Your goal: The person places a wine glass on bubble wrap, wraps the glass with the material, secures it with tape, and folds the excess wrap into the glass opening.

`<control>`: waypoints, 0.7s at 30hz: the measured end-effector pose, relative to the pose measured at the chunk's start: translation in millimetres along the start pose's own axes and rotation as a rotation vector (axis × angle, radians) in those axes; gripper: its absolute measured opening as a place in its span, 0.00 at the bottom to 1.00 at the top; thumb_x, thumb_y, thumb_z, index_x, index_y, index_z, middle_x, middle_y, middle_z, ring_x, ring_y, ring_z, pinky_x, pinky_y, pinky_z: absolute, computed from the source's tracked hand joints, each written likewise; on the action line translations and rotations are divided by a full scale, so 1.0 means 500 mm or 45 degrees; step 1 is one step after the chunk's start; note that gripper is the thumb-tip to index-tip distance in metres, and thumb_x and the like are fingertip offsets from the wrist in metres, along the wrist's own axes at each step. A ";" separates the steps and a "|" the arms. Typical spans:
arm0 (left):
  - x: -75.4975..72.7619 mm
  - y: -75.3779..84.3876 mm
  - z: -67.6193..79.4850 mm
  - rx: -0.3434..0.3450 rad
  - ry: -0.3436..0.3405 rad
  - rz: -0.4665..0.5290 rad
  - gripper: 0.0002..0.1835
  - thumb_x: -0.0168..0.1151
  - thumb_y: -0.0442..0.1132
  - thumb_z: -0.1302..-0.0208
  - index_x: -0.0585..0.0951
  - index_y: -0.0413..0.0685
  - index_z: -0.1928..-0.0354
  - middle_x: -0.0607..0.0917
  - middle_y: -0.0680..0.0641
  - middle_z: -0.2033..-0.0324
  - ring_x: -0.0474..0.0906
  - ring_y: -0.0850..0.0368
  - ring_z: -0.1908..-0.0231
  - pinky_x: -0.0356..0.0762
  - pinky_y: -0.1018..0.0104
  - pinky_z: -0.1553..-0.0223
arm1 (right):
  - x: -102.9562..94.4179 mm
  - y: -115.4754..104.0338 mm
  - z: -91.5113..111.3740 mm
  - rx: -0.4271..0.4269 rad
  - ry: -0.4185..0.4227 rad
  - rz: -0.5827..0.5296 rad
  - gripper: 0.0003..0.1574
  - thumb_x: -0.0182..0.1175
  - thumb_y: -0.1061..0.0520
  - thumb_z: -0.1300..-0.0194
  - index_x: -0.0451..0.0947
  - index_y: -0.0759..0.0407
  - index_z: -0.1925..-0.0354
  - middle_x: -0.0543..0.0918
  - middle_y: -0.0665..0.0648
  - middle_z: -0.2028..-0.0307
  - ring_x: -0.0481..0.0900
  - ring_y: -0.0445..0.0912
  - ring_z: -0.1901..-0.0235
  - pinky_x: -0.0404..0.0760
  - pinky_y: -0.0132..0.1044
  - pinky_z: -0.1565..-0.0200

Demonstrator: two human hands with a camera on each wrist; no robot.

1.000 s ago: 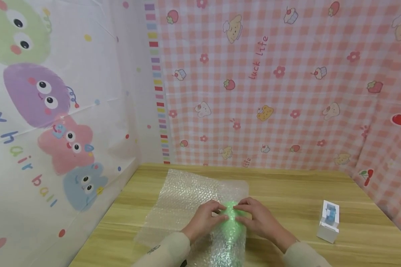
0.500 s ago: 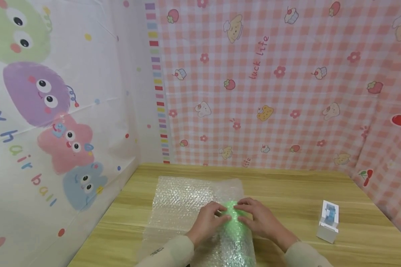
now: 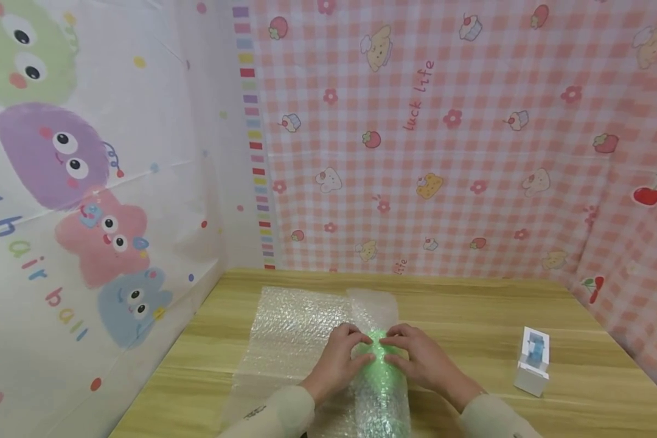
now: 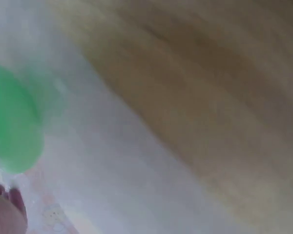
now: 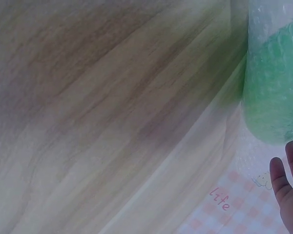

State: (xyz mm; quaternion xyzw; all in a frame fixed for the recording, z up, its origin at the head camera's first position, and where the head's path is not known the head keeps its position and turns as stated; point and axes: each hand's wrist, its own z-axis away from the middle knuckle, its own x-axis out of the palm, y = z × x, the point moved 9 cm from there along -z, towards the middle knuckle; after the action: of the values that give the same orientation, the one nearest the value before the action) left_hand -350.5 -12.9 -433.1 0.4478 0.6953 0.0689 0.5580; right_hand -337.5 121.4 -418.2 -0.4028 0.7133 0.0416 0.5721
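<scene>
Clear bubble wrap lies on the wooden counter in the head view, a flat sheet at the left and a rolled bundle at its right side. A green thing shows through the layers of that bundle, at the near middle of the counter, between the two hands. The left hand curls its fingers and thumb against the bundle's left side; the right hand does the same from the right, so both seem clamped on it. Well apart at the right stands a white box with a blue piece in its top.

The left wrist view is blurred: the green thing sits at the left edge, a bit of a hand below it, the wood filling the upper right; the grip cannot be told there.

The right wrist view shows the bundle's rounded green end at the right edge, with slightly spread fingertips close to it; whether they touch is unclear.

Rolling the green thing into the wrap looks like the step in hand. The next move probably calls for even pressure from both hands, turning the bundle towards the loose sheet at left.
</scene>
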 end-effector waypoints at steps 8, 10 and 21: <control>0.005 0.018 -0.002 0.098 -0.091 -0.050 0.16 0.64 0.40 0.32 0.83 0.41 0.46 0.78 0.49 0.54 0.76 0.60 0.55 0.78 0.73 0.56 | 0.004 0.002 -0.005 0.000 0.019 0.041 0.20 0.64 0.53 0.33 0.82 0.59 0.45 0.78 0.58 0.45 0.76 0.55 0.47 0.78 0.55 0.48; 0.008 0.014 -0.002 0.077 -0.112 -0.033 0.17 0.63 0.42 0.31 0.82 0.41 0.45 0.79 0.49 0.53 0.77 0.60 0.57 0.78 0.74 0.57 | 0.004 -0.002 -0.005 -0.022 0.043 0.054 0.21 0.64 0.53 0.33 0.82 0.60 0.45 0.78 0.59 0.46 0.77 0.56 0.47 0.78 0.55 0.48; 0.004 -0.013 -0.008 -0.033 -0.075 0.183 0.16 0.72 0.41 0.39 0.85 0.39 0.53 0.80 0.51 0.59 0.78 0.57 0.58 0.80 0.75 0.60 | 0.001 -0.009 -0.001 0.005 0.078 -0.025 0.20 0.64 0.53 0.32 0.82 0.59 0.45 0.77 0.59 0.44 0.76 0.57 0.45 0.77 0.56 0.47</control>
State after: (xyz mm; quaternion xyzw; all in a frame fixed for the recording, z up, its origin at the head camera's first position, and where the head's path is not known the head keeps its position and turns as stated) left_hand -357.3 -13.8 -437.3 0.4909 0.6437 0.1046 0.5777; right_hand -334.8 117.7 -416.7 -0.4097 0.7265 0.0224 0.5512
